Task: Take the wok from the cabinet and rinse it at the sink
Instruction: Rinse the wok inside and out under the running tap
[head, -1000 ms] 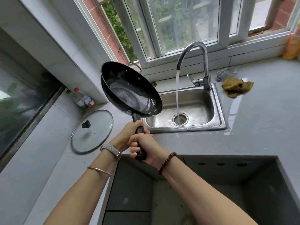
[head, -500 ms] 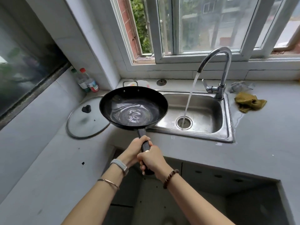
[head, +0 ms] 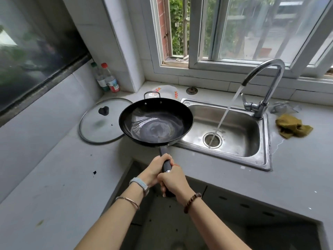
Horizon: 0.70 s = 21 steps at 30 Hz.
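Round black metal wok is gripped by left hand and right hand, fingers curled tight round its handle.

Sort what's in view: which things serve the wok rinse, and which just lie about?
Job: wok, left hand and right hand gripping its handle, running faucet, sink.
Lying about: glass lid, two bottles, yellow cloth.

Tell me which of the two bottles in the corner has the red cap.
The right-hand bottle, the one nearer the sink; the bottle beside it on the left wears a green cap.
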Motion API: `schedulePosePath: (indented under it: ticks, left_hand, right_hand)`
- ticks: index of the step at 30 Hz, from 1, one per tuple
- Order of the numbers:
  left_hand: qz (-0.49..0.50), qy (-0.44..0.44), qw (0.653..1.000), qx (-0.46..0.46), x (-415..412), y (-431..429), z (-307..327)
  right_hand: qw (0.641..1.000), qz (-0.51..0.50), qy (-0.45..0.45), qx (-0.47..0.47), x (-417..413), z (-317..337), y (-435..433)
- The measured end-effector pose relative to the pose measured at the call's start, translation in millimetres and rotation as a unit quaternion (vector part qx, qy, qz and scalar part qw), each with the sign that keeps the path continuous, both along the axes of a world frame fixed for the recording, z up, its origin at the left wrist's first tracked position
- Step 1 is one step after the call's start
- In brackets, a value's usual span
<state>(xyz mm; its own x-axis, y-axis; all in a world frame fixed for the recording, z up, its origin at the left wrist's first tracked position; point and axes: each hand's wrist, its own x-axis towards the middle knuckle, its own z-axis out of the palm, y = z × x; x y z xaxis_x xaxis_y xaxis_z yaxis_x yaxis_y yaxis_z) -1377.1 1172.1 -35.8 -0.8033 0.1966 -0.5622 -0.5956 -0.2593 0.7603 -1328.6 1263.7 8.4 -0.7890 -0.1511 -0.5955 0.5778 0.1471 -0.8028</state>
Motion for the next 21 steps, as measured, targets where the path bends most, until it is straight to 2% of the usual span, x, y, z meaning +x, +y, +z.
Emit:
schedulePosePath:
  ticks: [10, 17, 21]
  left_hand:
    - [-0.015, 0.002, 0.999, 0.044, 4.4, -10.0, -16.1]
    - [-0.010, -0.001, 1.000, -0.005, 13.8, -11.1, -20.5]
    - [0.016, -0.017, 1.000, 0.003, 21.7, -5.1, -21.9]
  right_hand:
    - [0.999, 0.020, 0.023, 0.028, 4.5, -17.0, -8.1]
    - [0.999, 0.027, 0.015, 0.028, 12.2, -28.9, -6.9]
    - [0.998, 0.047, 0.010, 0.033, 13.4, -39.2, -3.9]
